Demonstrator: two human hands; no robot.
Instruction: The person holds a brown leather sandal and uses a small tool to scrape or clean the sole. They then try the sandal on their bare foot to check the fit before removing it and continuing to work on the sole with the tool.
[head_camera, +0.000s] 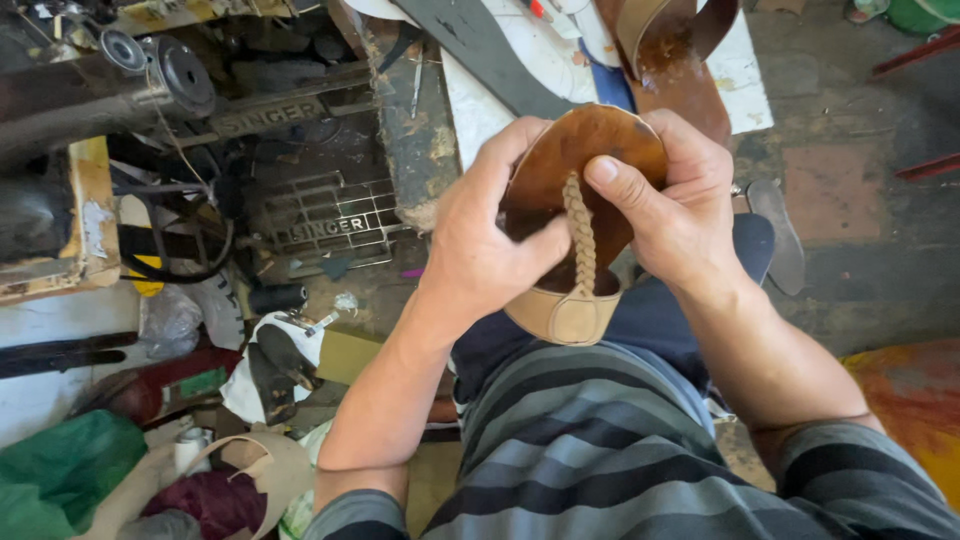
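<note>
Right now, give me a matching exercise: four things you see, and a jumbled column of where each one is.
Things:
1. sandal
2. braided strap
3. sewing machine
4. green bag

Places:
A. bottom left corner, on the floor
B. held between left hand and right hand
C. top left
D. running down the sandal's middle

Pairs: 1-B, 2-D, 3-C, 4-A

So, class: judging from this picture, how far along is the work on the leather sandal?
Done: the braided strap already runs down the brown sole to the tan band. In hand: the left hand and right hand grip the sandal, right thumb pressing the braid's top. Left: whether that end is fixed cannot be seen.
</note>
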